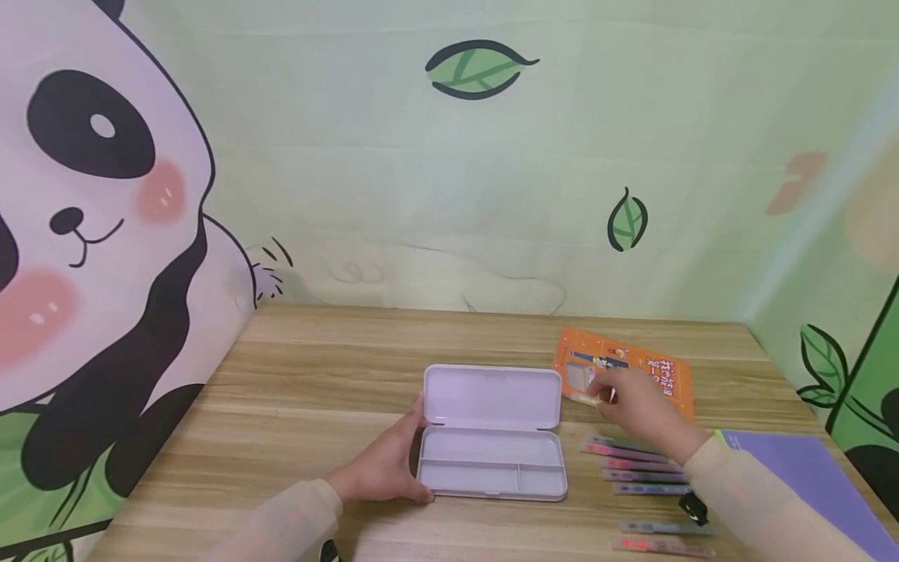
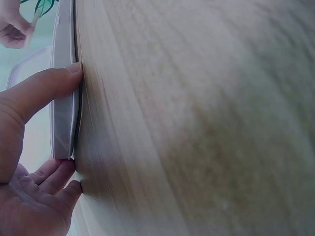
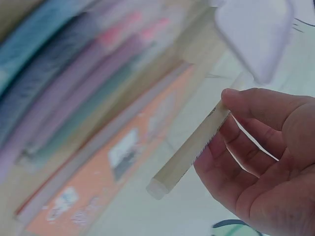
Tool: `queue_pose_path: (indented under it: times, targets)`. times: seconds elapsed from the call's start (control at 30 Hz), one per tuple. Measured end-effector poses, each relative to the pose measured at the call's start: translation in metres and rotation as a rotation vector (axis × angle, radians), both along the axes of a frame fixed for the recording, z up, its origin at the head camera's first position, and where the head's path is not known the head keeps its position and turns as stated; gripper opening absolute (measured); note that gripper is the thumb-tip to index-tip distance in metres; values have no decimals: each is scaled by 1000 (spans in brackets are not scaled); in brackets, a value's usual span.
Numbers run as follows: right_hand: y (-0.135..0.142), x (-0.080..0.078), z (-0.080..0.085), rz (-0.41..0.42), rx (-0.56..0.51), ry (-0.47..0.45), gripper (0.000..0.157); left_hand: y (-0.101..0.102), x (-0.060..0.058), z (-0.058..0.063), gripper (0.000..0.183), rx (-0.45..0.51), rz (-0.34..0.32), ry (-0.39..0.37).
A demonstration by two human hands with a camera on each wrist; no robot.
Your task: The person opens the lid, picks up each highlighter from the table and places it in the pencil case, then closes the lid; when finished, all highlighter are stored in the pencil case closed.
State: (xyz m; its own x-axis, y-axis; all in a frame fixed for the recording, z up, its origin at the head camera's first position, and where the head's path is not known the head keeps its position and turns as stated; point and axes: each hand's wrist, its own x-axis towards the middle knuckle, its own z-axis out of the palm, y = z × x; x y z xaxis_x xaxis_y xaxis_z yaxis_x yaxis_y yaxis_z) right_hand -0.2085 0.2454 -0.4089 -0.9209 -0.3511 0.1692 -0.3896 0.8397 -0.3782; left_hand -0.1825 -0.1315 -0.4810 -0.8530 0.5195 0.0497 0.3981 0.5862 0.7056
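Note:
A white pencil case point(image 1: 492, 460) lies with its lid raised on the wooden table, its compartments bare. My left hand point(image 1: 385, 460) grips the case's left end. In the left wrist view the thumb point(image 2: 54, 83) presses the front wall of the case point(image 2: 63, 120), with the fingers round the corner. My right hand point(image 1: 635, 406) pinches a pale yellow marker point(image 3: 189, 150) between thumb and fingers, raised above the table near the orange book point(image 1: 677, 378). Several markers point(image 1: 649, 489) with coloured barrels lie in a row below the right hand, partly hidden by the forearm.
A purple notebook or folder point(image 1: 808, 476) lies at the table's right side, beyond the right sleeve. A small black object point(image 1: 693, 507) sits by the right forearm. Behind the table point(image 1: 337, 343) hangs a pale green backdrop with a panda point(image 1: 91, 195) and leaves.

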Motion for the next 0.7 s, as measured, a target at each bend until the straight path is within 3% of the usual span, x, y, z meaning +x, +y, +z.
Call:
queue_pose_path:
  times: [0.33, 0.7]
  targets:
    - [-30, 13, 31, 41, -22, 47, 13, 0, -1, 0, 138, -8, -6, 15]
    - [-80, 16, 27, 174, -67, 97, 16, 0, -1, -2, 139, -10, -9, 27]
